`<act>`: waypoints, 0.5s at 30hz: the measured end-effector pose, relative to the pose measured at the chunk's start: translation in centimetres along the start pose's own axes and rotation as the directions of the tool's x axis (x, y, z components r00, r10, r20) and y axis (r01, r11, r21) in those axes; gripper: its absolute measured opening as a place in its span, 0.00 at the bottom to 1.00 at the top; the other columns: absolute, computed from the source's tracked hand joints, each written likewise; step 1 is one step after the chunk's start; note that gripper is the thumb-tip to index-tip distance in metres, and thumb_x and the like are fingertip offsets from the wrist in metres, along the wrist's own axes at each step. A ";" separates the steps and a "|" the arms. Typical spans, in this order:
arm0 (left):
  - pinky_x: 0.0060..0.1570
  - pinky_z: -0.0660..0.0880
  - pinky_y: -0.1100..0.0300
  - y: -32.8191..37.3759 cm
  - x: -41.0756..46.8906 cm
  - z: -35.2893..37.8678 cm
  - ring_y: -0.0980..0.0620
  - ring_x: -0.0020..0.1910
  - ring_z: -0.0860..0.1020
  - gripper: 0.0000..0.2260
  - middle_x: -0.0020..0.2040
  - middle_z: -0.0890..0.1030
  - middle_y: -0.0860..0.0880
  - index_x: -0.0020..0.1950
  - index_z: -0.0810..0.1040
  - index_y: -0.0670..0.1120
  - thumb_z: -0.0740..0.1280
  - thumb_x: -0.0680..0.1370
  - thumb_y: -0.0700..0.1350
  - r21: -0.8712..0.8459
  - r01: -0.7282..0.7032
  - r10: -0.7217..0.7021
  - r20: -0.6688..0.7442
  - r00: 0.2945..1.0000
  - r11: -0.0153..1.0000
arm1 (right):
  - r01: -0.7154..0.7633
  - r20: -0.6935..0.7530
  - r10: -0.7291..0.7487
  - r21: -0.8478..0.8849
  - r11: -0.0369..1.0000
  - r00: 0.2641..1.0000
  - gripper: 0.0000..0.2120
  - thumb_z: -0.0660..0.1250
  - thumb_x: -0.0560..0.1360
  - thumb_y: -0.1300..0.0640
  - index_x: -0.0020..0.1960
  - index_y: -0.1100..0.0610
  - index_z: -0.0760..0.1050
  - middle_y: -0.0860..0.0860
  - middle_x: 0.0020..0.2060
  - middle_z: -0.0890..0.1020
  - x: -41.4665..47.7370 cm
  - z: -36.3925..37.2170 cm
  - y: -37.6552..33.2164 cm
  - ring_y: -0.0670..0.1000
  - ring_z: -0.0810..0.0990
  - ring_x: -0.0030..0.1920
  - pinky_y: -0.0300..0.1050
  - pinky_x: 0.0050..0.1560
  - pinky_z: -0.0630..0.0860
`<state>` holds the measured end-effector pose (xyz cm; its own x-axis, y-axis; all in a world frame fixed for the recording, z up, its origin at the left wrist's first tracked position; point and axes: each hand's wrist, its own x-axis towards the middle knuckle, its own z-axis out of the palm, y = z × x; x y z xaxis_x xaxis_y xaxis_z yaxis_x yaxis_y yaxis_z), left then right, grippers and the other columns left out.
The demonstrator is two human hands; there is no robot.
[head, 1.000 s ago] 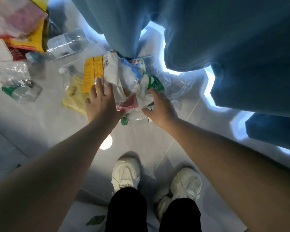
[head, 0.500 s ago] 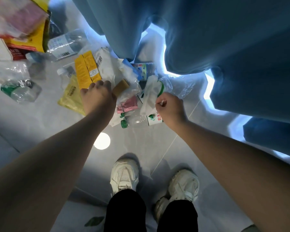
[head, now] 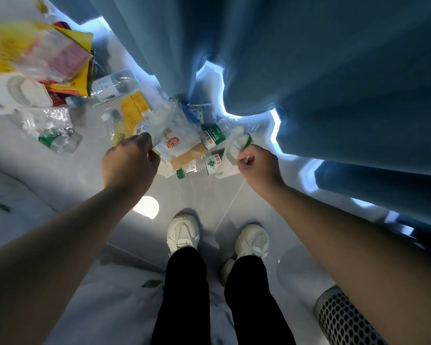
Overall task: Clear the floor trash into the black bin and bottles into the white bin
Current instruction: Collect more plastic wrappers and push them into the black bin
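Both hands were down in the litter by the blue curtain. The left hand had its fingers curled tight, gripping the edge of a clear plastic wrapper with a red round logo. The right hand was closed too, its fingers pinching a crumpled white wad with a green band on it.

Between the two hands a green-capped bottle lay on its side on the floor, with a green-labelled bottle just behind it. Yellow packets sat beside the wrapper. Further left a crushed bottle lay apart from the pile, and a clear bottle with a white label rested near a heap of yellow and pink bags.

White shoes stood near the pile. At the lower right, a perforated white container poked into view beside the right forearm.
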<state>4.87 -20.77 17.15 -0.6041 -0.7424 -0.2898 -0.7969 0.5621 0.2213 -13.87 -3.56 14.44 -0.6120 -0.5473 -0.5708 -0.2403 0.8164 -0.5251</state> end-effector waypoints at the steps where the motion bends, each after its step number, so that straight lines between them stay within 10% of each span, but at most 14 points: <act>1: 0.33 0.65 0.57 0.3 -0.4 -0.7 0.41 0.34 0.73 0.02 0.39 0.79 0.42 0.42 0.73 0.41 0.64 0.73 0.40 -0.007 0.003 -0.003 0.015 1.000 1.000 | -0.014 -0.009 0.015 0.011 1.000 1.000 0.04 0.66 0.73 0.64 0.43 0.57 0.79 0.49 0.39 0.81 -0.8 -0.4 -0.2 0.47 0.75 0.39 0.36 0.40 0.68; 10: 0.31 0.62 0.60 4.9 -3.9 -7.2 0.43 0.31 0.71 0.06 0.39 0.80 0.42 0.40 0.71 0.42 0.64 0.75 0.41 0.082 -0.258 0.248 0.113 0.962 0.963 | -0.059 -0.106 0.068 0.084 0.995 0.992 0.08 0.66 0.73 0.63 0.39 0.51 0.74 0.42 0.33 0.76 -8.7 -5.4 -0.2 0.45 0.75 0.37 0.26 0.34 0.65; 15: 0.29 0.64 0.62 9.1 -6.6 -8.0 0.40 0.31 0.77 0.06 0.36 0.80 0.43 0.40 0.73 0.42 0.67 0.74 0.41 0.135 -0.434 0.411 0.167 0.896 0.891 | -0.119 -0.156 0.140 0.137 0.983 0.978 0.06 0.65 0.73 0.63 0.41 0.53 0.76 0.46 0.36 0.79 -12.3 -8.1 3.3 0.48 0.76 0.40 0.38 0.40 0.68</act>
<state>1.59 -13.67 28.56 -0.8693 -0.3732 -0.3241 -0.4479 0.8720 0.1973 -13.31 7.37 24.83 -0.7499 -0.3917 -0.5332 -0.0602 0.8429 -0.5347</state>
